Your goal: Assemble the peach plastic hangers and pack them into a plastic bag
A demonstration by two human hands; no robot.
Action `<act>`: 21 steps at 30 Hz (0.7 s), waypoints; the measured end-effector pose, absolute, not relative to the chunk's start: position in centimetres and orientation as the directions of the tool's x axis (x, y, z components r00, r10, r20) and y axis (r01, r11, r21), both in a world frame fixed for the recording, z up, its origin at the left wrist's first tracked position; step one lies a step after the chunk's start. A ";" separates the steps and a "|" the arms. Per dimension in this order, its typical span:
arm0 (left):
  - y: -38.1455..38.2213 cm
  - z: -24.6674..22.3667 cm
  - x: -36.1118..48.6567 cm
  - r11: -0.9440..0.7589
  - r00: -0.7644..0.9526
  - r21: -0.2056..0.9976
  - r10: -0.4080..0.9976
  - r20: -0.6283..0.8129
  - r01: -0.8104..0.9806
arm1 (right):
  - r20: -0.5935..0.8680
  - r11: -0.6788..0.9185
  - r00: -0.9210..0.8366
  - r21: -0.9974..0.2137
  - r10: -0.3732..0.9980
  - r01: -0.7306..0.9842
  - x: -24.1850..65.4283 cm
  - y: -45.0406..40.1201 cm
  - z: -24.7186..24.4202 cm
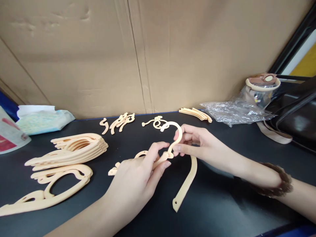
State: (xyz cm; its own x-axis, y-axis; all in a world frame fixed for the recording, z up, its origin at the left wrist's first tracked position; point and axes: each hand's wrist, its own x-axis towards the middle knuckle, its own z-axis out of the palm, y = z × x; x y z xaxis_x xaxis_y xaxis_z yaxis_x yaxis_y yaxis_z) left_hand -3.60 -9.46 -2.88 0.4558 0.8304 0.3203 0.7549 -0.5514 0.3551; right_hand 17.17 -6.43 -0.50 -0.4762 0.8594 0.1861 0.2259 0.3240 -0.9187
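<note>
A cream plastic hook [179, 131] curves upward between my two hands, its lower end meeting a cream piece at a joint. My left hand [140, 174] is closed round that cream piece [161, 160], fingertips and thumb just left of the joint. With thumb and fingers, my right hand [195, 141] pinches the hook's stem. A curved cream arm [187, 184] with a small hole at its end hangs or lies below my right hand; its upper end is hidden. More cream parts [114, 169] show behind my left hand.
Stacked cream hanger pieces [81, 148] lie at the left. Small hooks [122, 121], a thin ring-shaped part [158, 122] and curved strips [195, 114] lie along the cardboard wall [98, 59]. Tissues [44, 120] are at back left; plastic wrap [234, 112], a clear bottle [261, 93] and a black bag [296, 115] at right.
</note>
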 end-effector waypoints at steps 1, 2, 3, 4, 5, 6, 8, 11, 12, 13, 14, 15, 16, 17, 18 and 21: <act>-9.4 -2.6 -3.8 -0.542 0.448 0.369 0.837 0.313 0.755 | 0.204 0.377 -0.450 -0.863 0.869 0.335 17.4 -6.3 -0.5; -9.3 -2.4 -3.9 -0.531 0.439 0.389 0.845 0.304 0.753 | 0.229 0.424 -0.406 -0.759 0.884 0.494 17.6 -6.2 -0.5; -9.2 -2.2 -4.1 -0.516 0.423 0.412 0.855 0.300 0.751 | 0.260 0.438 -0.355 -0.598 0.898 0.671 17.9 -6.1 -0.5; -9.1 -2.0 -4.2 -0.496 0.400 0.436 0.867 0.296 0.751 | 0.291 0.409 -0.309 -0.401 0.905 0.820 18.2 -6.1 -0.5; -9.0 -1.8 -4.3 -0.474 0.374 0.453 0.879 0.296 0.755 | 0.309 0.353 -0.281 -0.207 0.909 0.913 18.4 -6.2 -0.5; -8.8 -1.7 -4.4 -0.453 0.346 0.464 0.889 0.299 0.762 | 0.303 0.303 -0.274 -0.053 0.913 0.952 18.6 -6.3 -0.4; -8.7 -1.6 -4.4 -0.415 0.301 0.473 0.905 0.301 0.777 | 0.221 0.302 -0.311 0.077 0.924 0.950 18.9 -6.7 -0.5; -8.5 -1.7 -4.4 -0.386 0.287 0.481 0.919 0.269 0.787 | 0.060 0.427 -0.426 -0.005 0.903 0.904 19.2 -7.4 -0.7; -8.5 -1.7 -4.3 -0.382 0.292 0.487 0.922 0.253 0.785 | 0.024 0.466 -0.466 -0.068 0.885 0.882 19.3 -7.5 -0.7; -8.5 -1.7 -4.3 -0.378 0.296 0.497 0.925 0.238 0.781 | 0.008 0.497 -0.501 -0.128 0.866 0.858 19.3 -7.6 -0.8; -8.5 -1.8 -4.3 -0.376 0.301 0.514 0.927 0.226 0.771 | 0.014 0.521 -0.527 -0.174 0.850 0.835 19.4 -7.6 -0.8; -8.5 -1.8 -4.3 -0.374 0.306 0.538 0.928 0.214 0.755 | 0.035 0.540 -0.545 -0.205 0.838 0.816 19.5 -7.6 -0.8; -8.5 -1.8 -4.4 -0.373 0.313 0.571 0.927 0.205 0.731 | 0.070 0.558 -0.558 -0.220 0.827 0.800 19.5 -7.6 -0.8; -8.5 -1.8 -4.4 -0.374 0.322 0.607 0.926 0.197 0.702 | 0.109 0.573 -0.564 -0.226 0.818 0.788 19.4 -7.6 -0.7; -8.5 -1.8 -4.4 -0.374 0.337 0.639 0.923 0.187 0.672 | 0.147 0.584 -0.565 -0.231 0.812 0.778 19.3 -7.6 -0.6; -8.5 -1.8 -4.3 -0.357 0.361 0.689 0.921 0.146 0.631 | 0.213 0.625 -0.588 -0.284 0.781 0.727 18.7 -7.6 -0.3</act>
State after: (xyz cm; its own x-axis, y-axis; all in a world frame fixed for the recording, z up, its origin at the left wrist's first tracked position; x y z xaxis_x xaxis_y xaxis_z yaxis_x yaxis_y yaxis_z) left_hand -4.31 -8.53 -1.80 0.3615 0.9209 0.1457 0.6308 -0.3566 0.6891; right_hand 18.71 -7.60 -0.26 -0.5876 0.7807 0.2126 0.7273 0.6247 -0.2841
